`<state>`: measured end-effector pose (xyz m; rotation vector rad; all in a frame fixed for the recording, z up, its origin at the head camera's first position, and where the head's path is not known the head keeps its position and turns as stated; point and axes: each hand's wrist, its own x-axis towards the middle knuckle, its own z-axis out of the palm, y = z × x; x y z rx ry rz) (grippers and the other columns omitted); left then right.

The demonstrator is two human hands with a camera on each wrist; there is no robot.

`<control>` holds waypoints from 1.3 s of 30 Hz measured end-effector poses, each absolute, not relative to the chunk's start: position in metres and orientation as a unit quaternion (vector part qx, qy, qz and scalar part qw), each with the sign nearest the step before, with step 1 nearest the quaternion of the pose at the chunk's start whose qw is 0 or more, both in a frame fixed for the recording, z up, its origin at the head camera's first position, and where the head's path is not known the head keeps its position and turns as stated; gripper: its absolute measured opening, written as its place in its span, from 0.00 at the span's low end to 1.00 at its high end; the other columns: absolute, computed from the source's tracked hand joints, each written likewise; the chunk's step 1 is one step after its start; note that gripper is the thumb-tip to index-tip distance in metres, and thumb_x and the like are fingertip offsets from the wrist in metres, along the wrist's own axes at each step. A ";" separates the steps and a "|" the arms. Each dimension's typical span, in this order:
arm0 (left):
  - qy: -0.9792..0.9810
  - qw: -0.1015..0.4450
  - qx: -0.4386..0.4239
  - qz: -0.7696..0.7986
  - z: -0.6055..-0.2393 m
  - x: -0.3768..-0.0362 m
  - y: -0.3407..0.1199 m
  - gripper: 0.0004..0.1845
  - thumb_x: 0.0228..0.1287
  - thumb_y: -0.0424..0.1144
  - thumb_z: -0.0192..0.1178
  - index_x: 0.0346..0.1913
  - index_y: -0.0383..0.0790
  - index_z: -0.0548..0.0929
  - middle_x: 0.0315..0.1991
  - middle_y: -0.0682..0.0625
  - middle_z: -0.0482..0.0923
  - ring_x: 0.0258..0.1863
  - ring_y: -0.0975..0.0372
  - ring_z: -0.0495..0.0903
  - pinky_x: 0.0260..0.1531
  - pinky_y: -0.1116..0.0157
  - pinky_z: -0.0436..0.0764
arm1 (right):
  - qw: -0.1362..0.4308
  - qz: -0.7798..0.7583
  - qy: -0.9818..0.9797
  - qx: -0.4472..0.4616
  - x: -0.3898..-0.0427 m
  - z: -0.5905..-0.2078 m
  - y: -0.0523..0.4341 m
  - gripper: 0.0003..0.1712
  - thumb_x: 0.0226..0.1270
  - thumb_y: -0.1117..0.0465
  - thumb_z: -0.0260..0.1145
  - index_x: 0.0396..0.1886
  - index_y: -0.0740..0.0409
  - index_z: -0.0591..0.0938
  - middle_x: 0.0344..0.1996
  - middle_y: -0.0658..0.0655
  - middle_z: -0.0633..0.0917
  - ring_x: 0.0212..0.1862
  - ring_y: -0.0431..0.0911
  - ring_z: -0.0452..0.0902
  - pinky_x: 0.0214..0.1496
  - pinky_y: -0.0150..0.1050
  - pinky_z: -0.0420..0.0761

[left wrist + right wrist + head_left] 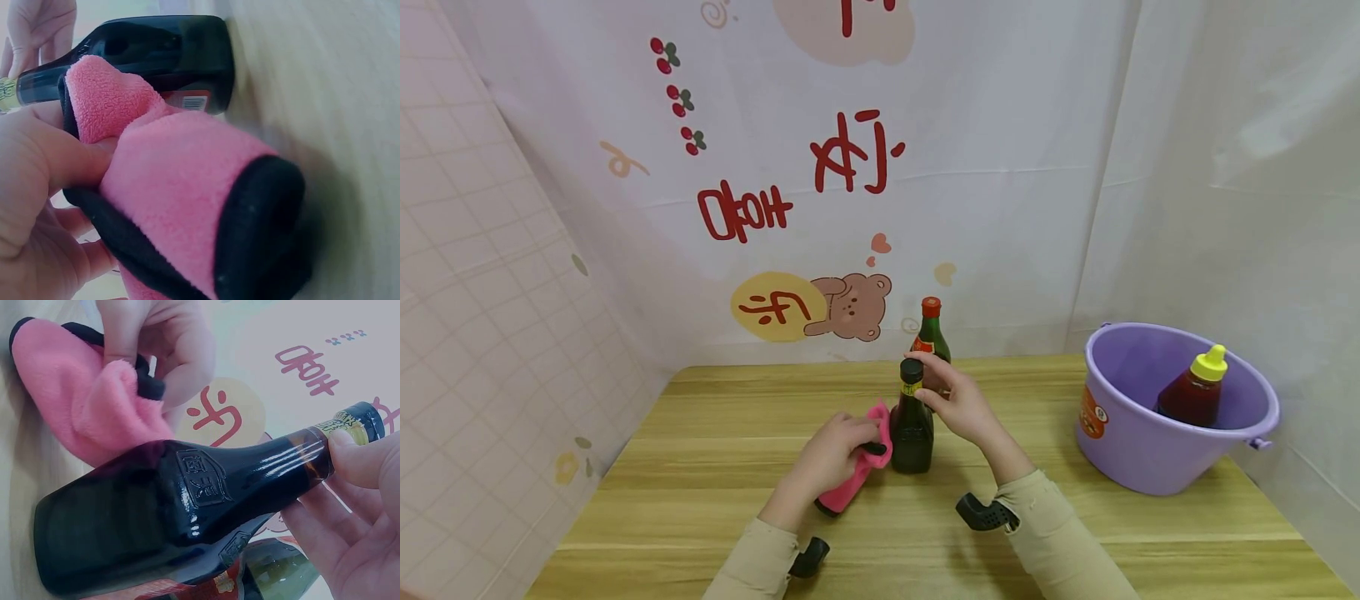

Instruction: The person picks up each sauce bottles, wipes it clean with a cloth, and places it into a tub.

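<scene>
A dark glass bottle [913, 425] with a black cap stands on the wooden table [715, 467]. My right hand [951, 398] pinches its neck just below the cap; the thumb [356, 456] lies on the neck label. My left hand [835, 454] grips a pink cloth with black trim [857, 471] and presses it against the bottle's left side. The cloth [187, 206] fills the left wrist view, with the bottle [156, 56] behind it. The bottle's embossed shoulder [187, 500] and the cloth [81, 406] show in the right wrist view.
A green bottle with a red cap [931, 333] stands just behind the dark one. At the right, a purple bucket [1138, 450] holds a red sauce bottle with a yellow cap [1195, 392]. White printed curtains close the back and right; a tiled wall stands at the left.
</scene>
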<state>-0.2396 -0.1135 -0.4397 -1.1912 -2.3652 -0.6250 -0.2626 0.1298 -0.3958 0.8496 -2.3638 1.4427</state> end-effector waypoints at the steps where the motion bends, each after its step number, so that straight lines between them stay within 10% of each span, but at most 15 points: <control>1: -0.852 0.204 -0.429 -0.221 -0.441 -0.240 -0.114 0.16 0.49 0.18 0.66 0.31 0.45 0.82 0.31 0.58 0.82 0.31 0.63 0.77 0.39 0.63 0.75 | 0.122 0.495 -0.809 0.292 -0.263 -0.396 0.130 0.31 0.67 0.69 0.66 0.69 0.48 0.73 0.47 0.56 0.85 0.47 0.49 0.83 0.45 0.46 0.82; 25: -0.895 0.109 -0.412 -0.134 -0.440 -0.239 -0.104 0.17 0.43 0.20 0.71 0.30 0.46 0.82 0.24 0.59 0.75 0.23 0.63 0.67 0.33 0.64 0.71 | 0.126 0.493 -0.817 0.274 -0.255 -0.388 0.124 0.32 0.65 0.77 0.64 0.69 0.60 0.72 0.45 0.65 0.84 0.47 0.58 0.82 0.47 0.53 0.81; 39: -0.905 0.113 -0.378 -0.158 -0.442 -0.238 -0.111 0.16 0.46 0.22 0.72 0.30 0.46 0.81 0.27 0.57 0.79 0.26 0.61 0.71 0.31 0.64 0.74 | 0.152 0.511 -0.801 0.273 -0.254 -0.399 0.124 0.37 0.65 0.67 0.69 0.72 0.49 0.69 0.47 0.58 0.84 0.45 0.50 0.82 0.48 0.50 0.82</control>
